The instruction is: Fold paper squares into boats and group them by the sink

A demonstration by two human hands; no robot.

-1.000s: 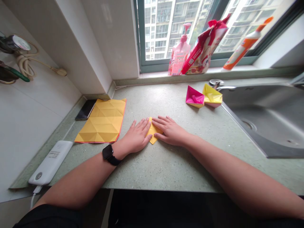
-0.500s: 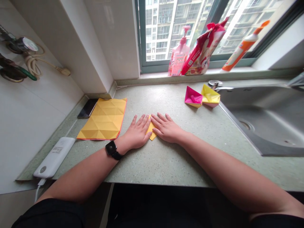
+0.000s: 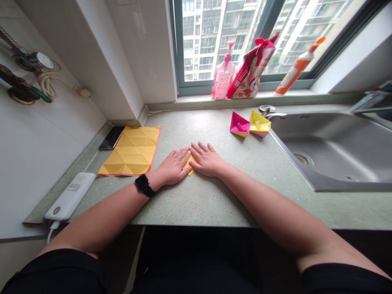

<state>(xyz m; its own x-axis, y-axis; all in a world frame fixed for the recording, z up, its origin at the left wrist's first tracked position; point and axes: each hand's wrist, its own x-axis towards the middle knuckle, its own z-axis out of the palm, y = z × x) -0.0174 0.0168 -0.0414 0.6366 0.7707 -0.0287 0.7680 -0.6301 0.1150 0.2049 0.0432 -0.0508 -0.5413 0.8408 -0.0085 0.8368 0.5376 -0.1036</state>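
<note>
A small folded piece of yellow origami paper (image 3: pixel 190 162) lies on the counter, mostly covered by my two hands. My left hand (image 3: pixel 174 166) rests flat over its left side, fingers stretched out. From the right, my right hand (image 3: pixel 206 159) presses flat on it with the fingers spread. Left of my hands is a larger yellow creased sheet (image 3: pixel 131 151) with a reddish edge showing underneath. Farther back to the right stand a magenta folded paper boat (image 3: pixel 239 124) and a yellow folded paper boat (image 3: pixel 260 123), side by side.
A phone (image 3: pixel 112 138) sits by the creased sheet, and a white power bank (image 3: pixel 71 196) with a cable lies at the counter's left. A steel sink (image 3: pixel 337 151) is at right. On the sill stand a pink pump bottle (image 3: pixel 223 77), a red bag (image 3: pixel 252 71) and an orange-white bottle (image 3: pixel 297 69).
The view has shifted slightly, so the sink and paper boats appear farther left. Both hands stay flat on the folded paper, my right hand covering a little more of it.
</note>
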